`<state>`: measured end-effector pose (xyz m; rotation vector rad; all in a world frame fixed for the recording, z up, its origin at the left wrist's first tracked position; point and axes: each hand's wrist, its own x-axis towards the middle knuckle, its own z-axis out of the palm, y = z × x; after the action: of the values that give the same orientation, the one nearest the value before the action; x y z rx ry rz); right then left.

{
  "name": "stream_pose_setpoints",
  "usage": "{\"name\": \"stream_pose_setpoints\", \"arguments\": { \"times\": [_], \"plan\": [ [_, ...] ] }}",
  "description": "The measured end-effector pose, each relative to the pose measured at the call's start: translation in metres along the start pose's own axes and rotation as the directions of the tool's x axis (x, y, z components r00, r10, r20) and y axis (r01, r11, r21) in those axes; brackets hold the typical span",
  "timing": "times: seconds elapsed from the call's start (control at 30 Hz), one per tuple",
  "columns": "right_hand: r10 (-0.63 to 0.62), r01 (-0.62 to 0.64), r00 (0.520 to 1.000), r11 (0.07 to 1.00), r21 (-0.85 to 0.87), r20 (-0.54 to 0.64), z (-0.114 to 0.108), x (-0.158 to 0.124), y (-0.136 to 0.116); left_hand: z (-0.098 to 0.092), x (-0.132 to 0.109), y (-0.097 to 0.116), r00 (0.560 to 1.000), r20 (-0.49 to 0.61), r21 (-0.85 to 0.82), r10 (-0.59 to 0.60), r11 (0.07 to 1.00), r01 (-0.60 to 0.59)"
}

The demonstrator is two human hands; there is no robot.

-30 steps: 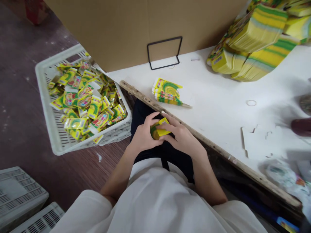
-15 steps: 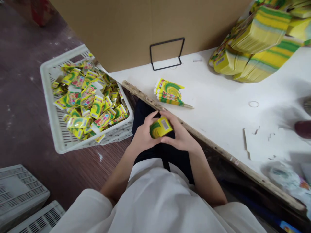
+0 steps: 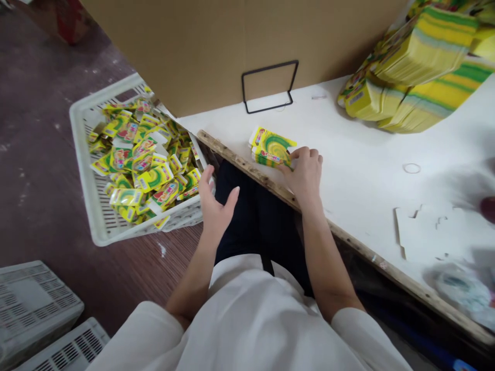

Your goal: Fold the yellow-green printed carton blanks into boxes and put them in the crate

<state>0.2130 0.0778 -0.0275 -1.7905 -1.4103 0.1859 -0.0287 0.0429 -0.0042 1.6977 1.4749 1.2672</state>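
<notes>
My right hand (image 3: pixel 307 178) reaches over the white table and has its thumb and fingers closed on the right end of a small pile of flat yellow-green cartons (image 3: pixel 270 146). How many of them it grips, I cannot tell. My left hand (image 3: pixel 217 208) is empty, thumb and fingers apart, over the near right corner of a white plastic basket (image 3: pixel 80 154). Several small yellow-green boxes (image 3: pixel 155 176) lie heaped inside that basket, one of them on top near the middle.
Thick stacks of flat cartons (image 3: pixel 436 49) stand at the table's back right. A black wire frame (image 3: pixel 269 66) leans by a large brown cardboard sheet (image 3: pixel 185 56). A rubber band (image 3: pixel 412 168) lies on the tabletop. Grey crates (image 3: pixel 34 304) sit on the floor, lower left.
The small box that both hands held has left them; another box now lies atop the basket's heap. My left hand moved left and opened, while my right went up to the flat cartons.
</notes>
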Motion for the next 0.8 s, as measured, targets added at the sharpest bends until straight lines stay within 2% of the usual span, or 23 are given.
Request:
{"name": "stream_pose_setpoints", "arguments": {
  "times": [0.1, 0.2, 0.27, 0.33, 0.4, 0.47, 0.53, 0.63, 0.73, 0.8],
  "plan": [
    [0.049, -0.049, 0.998, 0.999, 0.003, -0.029, -0.009, -0.002, -0.011, 0.010, -0.005, 0.006, 0.995, 0.097, -0.127, -0.040, 0.990, 0.052],
    [0.116, -0.113, 0.993, 0.991, 0.075, -0.035, -0.023, -0.009, -0.030, 0.015, -0.006, 0.007, 0.972, 0.229, -0.285, -0.056, 0.951, 0.122],
    [0.109, -0.114, 0.993, 0.981, 0.157, 0.039, -0.034, -0.020, -0.046, 0.019, -0.007, 0.008, 0.950, 0.311, -0.435, -0.032, 0.884, 0.172],
    [0.039, -0.085, 0.980, 0.969, 0.233, 0.193, -0.043, -0.036, -0.062, 0.024, -0.008, 0.013, 0.938, 0.346, -0.598, -0.006, 0.769, 0.226],
    [-0.068, -0.058, 0.925, 0.948, 0.313, 0.375, -0.047, -0.053, -0.075, 0.029, -0.009, 0.025, 0.936, 0.350, -0.707, -0.050, 0.642, 0.298],
    [-0.126, -0.076, 0.880, 0.915, 0.397, 0.458, -0.049, -0.067, -0.082, 0.032, -0.010, 0.038, 0.933, 0.326, -0.745, -0.151, 0.566, 0.352],
    [-0.104, -0.125, 0.901, 0.867, 0.482, 0.421, -0.049, -0.076, -0.084, 0.034, -0.012, 0.048, 0.936, 0.278, -0.747, -0.217, 0.564, 0.353],
    [-0.082, -0.143, 0.939, 0.790, 0.596, 0.333, -0.053, -0.078, -0.083, 0.036, -0.019, 0.056, 0.951, 0.251, -0.721, -0.179, 0.621, 0.307],
    [-0.148, -0.117, 0.926, 0.760, 0.639, 0.347, -0.058, -0.075, -0.085, 0.037, -0.022, 0.060, 0.945, 0.297, -0.715, -0.139, 0.624, 0.316],
    [-0.171, -0.139, 0.901, 0.757, 0.638, 0.399, -0.058, -0.076, -0.088, 0.037, -0.018, 0.065, 0.942, 0.289, -0.761, -0.172, 0.556, 0.335]
  ]
}}
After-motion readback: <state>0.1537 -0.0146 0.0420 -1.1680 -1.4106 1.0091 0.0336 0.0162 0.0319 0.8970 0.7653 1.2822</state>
